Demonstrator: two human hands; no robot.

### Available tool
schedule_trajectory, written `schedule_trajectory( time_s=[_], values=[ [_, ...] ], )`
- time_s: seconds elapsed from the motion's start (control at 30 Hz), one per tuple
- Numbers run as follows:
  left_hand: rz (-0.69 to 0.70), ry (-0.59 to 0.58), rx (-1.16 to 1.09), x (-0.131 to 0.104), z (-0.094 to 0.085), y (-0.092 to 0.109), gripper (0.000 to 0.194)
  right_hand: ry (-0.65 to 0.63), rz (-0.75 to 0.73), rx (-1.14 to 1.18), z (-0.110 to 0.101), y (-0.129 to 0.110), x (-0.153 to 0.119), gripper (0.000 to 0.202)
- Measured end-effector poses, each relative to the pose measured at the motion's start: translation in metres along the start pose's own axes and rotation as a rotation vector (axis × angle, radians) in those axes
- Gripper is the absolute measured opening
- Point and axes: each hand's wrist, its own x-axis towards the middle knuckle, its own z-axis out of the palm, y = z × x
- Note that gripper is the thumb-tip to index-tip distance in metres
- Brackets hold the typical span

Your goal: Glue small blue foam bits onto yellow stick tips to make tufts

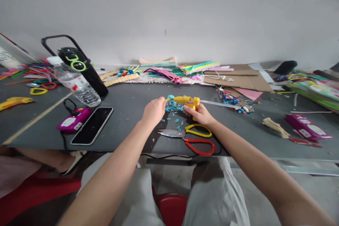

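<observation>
My right hand (198, 113) is wrapped round the handle of a yellow glue gun (185, 100), which points left. A clear glue stick (219, 104) sticks out of its back end. Close to the nozzle, my left hand (155, 111) is closed in a pinch on a small blue piece (171, 96); its exact form is partly hidden by my fingers. Below the gun lies a pile of short blue pieces (173, 106), with several scattered towards me. Scissors (185, 133) with one yellow and one red handle rest near the table edge, blades to the left.
At left stand a tilted water bottle (79, 84) and a black flask (90, 74), with a phone (92, 126) and a purple box (74, 120) before them. Pipe cleaners (201, 67) and cardboard (235, 76) line the back. Another purple pack (307, 127) lies right.
</observation>
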Motion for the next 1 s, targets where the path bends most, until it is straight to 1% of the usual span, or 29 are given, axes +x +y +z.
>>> schedule_trajectory(
  time_s=[0.17, 0.37, 0.83, 1.0],
  values=[
    [0.016, 0.019, -0.023, -0.0005, -0.0015, -0.0006, 0.028, -0.003, -0.024, 0.012, 0.0007, 0.0011, -0.0006, 0.046],
    [0.022, 0.030, -0.024, -0.0006, -0.0011, 0.0005, 0.028, -0.006, -0.031, -0.025, 0.0007, 0.0030, -0.0003, 0.047],
    [0.019, 0.015, 0.027, -0.0006, -0.0036, 0.0031, 0.029, 0.009, -0.083, -0.080, 0.0005, -0.0012, -0.0011, 0.049],
    [0.027, 0.023, 0.013, -0.0005, -0.0029, 0.0024, 0.028, 0.010, -0.072, -0.077, 0.0005, -0.0032, -0.0019, 0.051]
  ],
)
